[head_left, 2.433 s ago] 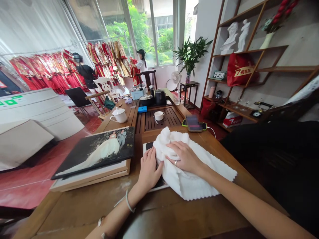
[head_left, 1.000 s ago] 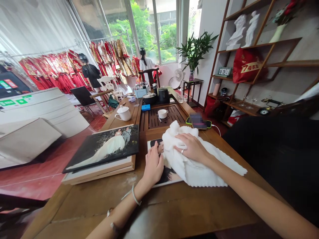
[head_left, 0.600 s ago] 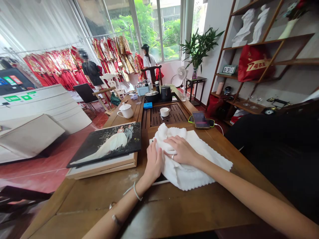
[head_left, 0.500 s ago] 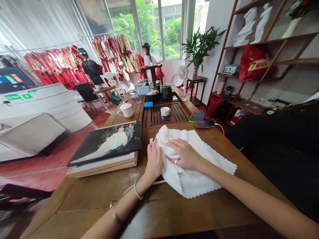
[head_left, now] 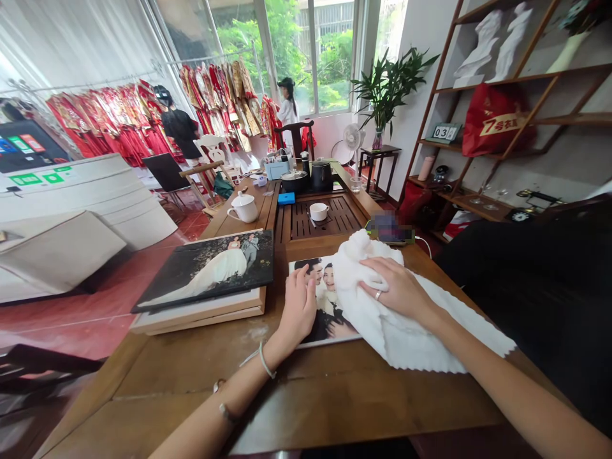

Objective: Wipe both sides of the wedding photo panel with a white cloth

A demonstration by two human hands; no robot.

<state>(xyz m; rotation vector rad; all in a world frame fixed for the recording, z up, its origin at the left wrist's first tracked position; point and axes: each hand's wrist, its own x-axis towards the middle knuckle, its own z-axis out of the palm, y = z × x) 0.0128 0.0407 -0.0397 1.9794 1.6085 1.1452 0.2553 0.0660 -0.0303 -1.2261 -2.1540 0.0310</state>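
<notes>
A framed wedding photo lies flat on the wooden table in front of me. My left hand rests flat on the photo's left part, fingers stretched out. My right hand presses down on a white towel, fingers curled over a bunched fold. The towel covers the photo's right side and spreads off to the right.
A larger wedding picture lies on a stack of boards at the left. Behind are a slatted tea tray with a white cup, a teapot, kettles and a phone. Two people stand by red garments at the back.
My right hand has slid the towel to the right, uncovering most of the photo. My left hand has stayed on the photo's left part.
</notes>
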